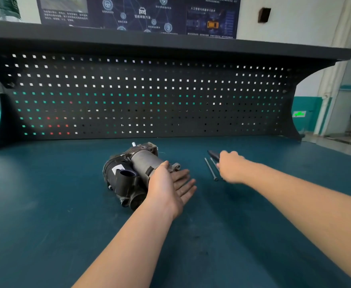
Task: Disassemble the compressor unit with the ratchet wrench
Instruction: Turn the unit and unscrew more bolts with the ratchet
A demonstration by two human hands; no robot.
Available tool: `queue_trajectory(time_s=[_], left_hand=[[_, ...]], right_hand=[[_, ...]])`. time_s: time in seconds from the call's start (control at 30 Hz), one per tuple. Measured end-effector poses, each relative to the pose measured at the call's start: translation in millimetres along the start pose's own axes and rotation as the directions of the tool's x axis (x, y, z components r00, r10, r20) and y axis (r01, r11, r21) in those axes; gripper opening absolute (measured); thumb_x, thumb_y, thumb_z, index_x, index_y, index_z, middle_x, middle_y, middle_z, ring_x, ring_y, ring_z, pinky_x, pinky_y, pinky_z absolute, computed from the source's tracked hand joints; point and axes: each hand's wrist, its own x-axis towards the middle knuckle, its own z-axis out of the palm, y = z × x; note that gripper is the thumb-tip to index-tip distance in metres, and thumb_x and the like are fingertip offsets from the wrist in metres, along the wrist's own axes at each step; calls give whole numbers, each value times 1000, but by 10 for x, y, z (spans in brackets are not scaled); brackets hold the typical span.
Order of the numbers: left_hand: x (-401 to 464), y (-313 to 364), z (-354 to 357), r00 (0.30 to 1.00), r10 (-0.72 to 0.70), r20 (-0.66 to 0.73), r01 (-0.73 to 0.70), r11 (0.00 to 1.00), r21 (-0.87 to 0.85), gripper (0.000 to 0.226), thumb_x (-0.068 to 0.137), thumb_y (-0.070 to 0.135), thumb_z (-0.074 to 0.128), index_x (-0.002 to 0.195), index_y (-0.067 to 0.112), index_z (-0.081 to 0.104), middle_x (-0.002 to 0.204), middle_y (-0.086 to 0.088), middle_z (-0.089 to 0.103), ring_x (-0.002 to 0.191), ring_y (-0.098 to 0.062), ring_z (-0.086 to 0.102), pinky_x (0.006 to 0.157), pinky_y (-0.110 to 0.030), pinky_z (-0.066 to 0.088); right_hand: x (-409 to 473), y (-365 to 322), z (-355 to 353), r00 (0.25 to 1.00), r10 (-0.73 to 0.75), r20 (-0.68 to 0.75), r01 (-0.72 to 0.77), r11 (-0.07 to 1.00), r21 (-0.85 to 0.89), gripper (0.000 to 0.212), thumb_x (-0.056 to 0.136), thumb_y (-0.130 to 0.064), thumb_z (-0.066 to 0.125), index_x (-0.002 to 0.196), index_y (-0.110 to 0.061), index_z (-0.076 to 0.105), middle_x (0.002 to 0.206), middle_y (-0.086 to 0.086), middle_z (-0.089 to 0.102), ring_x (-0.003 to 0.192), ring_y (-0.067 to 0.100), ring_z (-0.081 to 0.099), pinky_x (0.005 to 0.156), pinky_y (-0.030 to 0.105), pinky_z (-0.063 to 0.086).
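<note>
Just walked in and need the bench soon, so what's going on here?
A person is working on a grey and black metal compressor unit lying on its side on the blue workbench mat. Their left hand, fingers straight, rests against its right end. Their right hand is curled on a black-handled tool, probably the ratchet wrench, though blur hides the grip. Two long thin metal bolts lie on the mat beside that hand.

I have a single wide-angle view, worn on the head, facing forward and down across the tabletop point(45, 215) toward the pegboard point(149, 96) at its far edge. Both forearms reach in from below, close to the lens.
</note>
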Motion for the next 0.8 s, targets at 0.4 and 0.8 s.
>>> queue_trajectory(time_s=[0.4,0.8], left_hand=[[12,-42,16,996,0,-85,1,1000,11,56,93,53,40,92,3,66,97,-5,64,81,-18,59,59,-28,46],[11,-54,13,981,25,-190,-18,999,36,75,80,76,33,75,8,64,80,-4,65,71,-20,59,54,-29,44]], right_hand=[[-89,216,447,986,-127,-112,117,989,-89,30,102,-31,33,125,-17,47,118,8,43,112,26,37,86,41,29],[-225,112,300,973,-216,-87,224,969,108,54,93,-54,43,143,-35,32,134,2,40,129,24,26,99,43,27]])
